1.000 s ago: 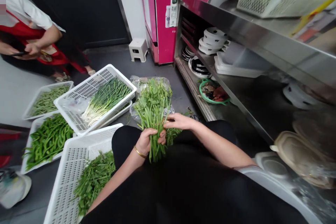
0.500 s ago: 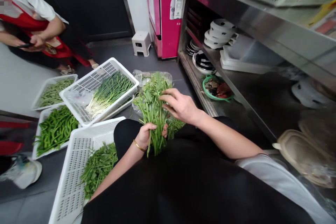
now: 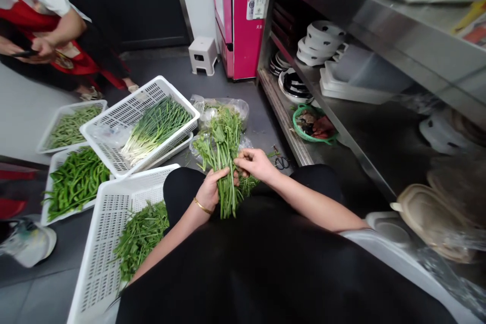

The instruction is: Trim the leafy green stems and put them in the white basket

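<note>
My left hand [image 3: 211, 190] is wrapped round the lower stems of a bunch of leafy greens [image 3: 227, 142], which looks like thin-stalked celery. The leaves point away from me and the cut ends hang over my lap. At the bunch's right side, the thumb and fingers of my right hand [image 3: 255, 163] are pinched together on its stems; exactly which ones is hidden. More loose greens lie under and behind the bunch, by a clear plastic bag [image 3: 240, 106]. To my left, a white perforated basket [image 3: 110, 233] holds a pile of similar cut greens [image 3: 142, 238].
A white basket of scallions [image 3: 157, 129], a tray of green peppers [image 3: 78, 179] and a tray of green beans [image 3: 74, 126] stand left. Scissors [image 3: 281, 162] lie near my right knee. A steel shelf [image 3: 364, 147] runs along the right. Another person [image 3: 56, 35] stands back left.
My right hand has come down from beside the leaves to the stems, and its spread fingers have closed into a pinch. My left hand keeps its grip on the bunch.
</note>
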